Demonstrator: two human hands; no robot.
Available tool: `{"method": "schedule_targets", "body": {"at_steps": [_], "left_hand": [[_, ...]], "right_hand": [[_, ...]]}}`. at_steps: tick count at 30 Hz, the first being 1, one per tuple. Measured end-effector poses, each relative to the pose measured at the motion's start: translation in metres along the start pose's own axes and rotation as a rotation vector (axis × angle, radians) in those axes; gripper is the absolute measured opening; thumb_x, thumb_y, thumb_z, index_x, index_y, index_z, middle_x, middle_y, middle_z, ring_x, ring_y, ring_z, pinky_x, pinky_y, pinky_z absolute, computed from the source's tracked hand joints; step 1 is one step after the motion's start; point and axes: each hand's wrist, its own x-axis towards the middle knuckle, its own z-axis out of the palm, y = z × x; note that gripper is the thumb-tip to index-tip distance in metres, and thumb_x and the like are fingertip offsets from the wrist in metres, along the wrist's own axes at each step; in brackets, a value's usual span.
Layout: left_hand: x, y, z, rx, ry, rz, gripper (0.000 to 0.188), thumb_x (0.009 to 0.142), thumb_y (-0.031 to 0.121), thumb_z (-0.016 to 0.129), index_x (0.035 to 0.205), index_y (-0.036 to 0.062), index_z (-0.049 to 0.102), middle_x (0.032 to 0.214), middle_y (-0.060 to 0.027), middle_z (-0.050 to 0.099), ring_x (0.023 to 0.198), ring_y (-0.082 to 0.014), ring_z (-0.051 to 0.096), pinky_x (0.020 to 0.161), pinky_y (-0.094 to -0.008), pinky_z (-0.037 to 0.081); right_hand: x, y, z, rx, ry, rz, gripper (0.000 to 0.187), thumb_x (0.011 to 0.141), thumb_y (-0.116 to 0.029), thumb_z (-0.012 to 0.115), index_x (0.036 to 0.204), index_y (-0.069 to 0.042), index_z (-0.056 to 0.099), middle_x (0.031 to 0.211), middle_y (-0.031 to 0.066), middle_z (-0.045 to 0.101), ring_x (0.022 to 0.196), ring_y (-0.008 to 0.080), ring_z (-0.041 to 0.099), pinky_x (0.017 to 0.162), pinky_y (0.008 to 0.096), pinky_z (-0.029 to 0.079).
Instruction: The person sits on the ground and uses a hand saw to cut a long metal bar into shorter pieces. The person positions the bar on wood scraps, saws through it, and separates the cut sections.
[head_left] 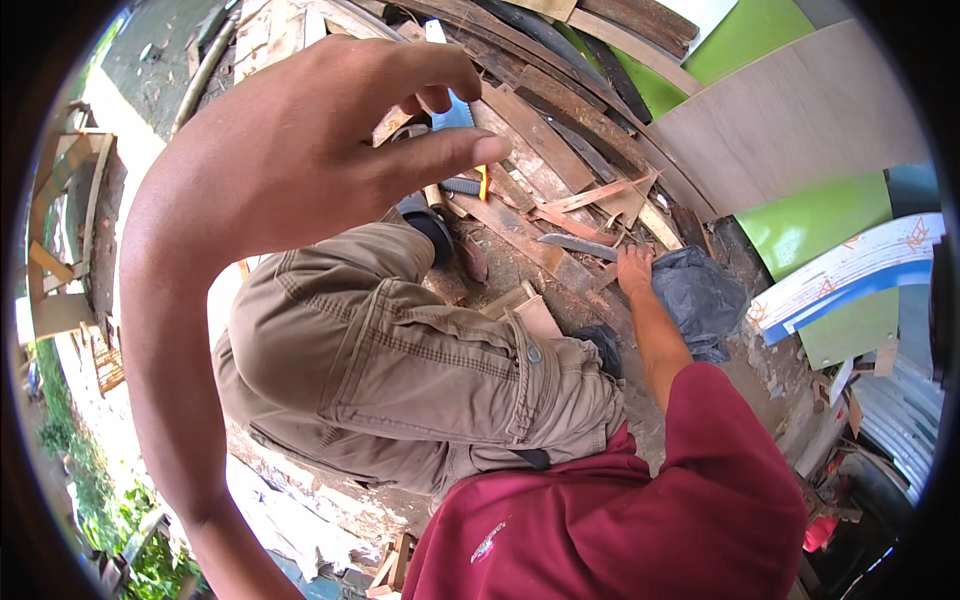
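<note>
My left hand [330,150] is raised close to the camera, its fingers bent and the thumb apart from them, with nothing between. Beyond its fingertips a hand saw with a blue blade [452,114] and an orange-and-black handle lies on the scrap wood. Farther right and low down, my right hand [635,268] is closed at the handle end of a long knife [578,245]. The knife's blade points left over the boards. The handle itself is mostly hidden by my fingers. Split reddish wood pieces [575,225] lie just beyond the blade.
A dark plastic bag [700,295] sits right beside my right hand. Old planks [540,140] are piled ahead. Plywood [790,120] and green panels [820,225] stand at the right, with corrugated metal [905,400] below. My bent leg [400,350] crosses the middle.
</note>
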Motion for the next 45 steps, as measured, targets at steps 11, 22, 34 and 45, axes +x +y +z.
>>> {"method": "schedule_targets", "body": {"at_steps": [11, 22, 34, 45], "left_hand": [[-0.051, 0.020, 0.006, -0.268, 0.202, -0.061, 0.045, 0.099, 0.036, 0.064, 0.126, -0.0004, 0.065, 0.116, -0.0131, 0.071, 0.111, -0.0225, 0.066, 0.099, -0.0378, 0.049], [-0.119, -0.058, 0.026, -0.665, 0.507, -0.130, 0.035, 0.104, 0.028, 0.060, 0.122, -0.0007, 0.066, 0.107, -0.0089, 0.073, 0.104, -0.0156, 0.067, 0.091, -0.0301, 0.049], [-0.157, -0.201, 0.086, -0.810, 0.446, -0.521, 0.048, 0.105, 0.039, 0.054, 0.124, -0.0029, 0.065, 0.111, -0.0143, 0.072, 0.105, -0.0209, 0.068, 0.093, -0.0354, 0.052], [-0.103, -0.385, 0.214, -0.586, 0.490, -0.800, 0.058, 0.092, 0.044, 0.071, 0.127, -0.0020, 0.062, 0.120, -0.0216, 0.068, 0.115, -0.0342, 0.065, 0.099, -0.0412, 0.050]], "right_hand": [[-0.013, 0.065, -0.019, 0.430, 0.138, -0.350, 0.022, 0.097, -0.026, 0.061, 0.103, -0.005, 0.064, 0.100, 0.0241, 0.069, 0.101, 0.0438, 0.063, 0.090, 0.0513, 0.049], [-0.097, 0.013, -0.154, 0.661, 0.156, -0.361, 0.069, 0.078, -0.046, 0.083, 0.121, 0.004, 0.060, 0.102, 0.0247, 0.070, 0.096, 0.0367, 0.070, 0.085, 0.0444, 0.054], [-0.075, -0.067, -0.221, 0.619, 0.409, -0.353, 0.043, 0.081, -0.020, 0.077, 0.111, 0.004, 0.056, 0.091, 0.0281, 0.068, 0.092, 0.0478, 0.065, 0.081, 0.0506, 0.051], [0.036, -0.254, -0.291, 0.689, 0.261, -0.530, 0.043, 0.093, -0.038, 0.067, 0.106, 0.003, 0.064, 0.090, 0.0284, 0.068, 0.091, 0.0455, 0.068, 0.077, 0.0474, 0.051]]}}
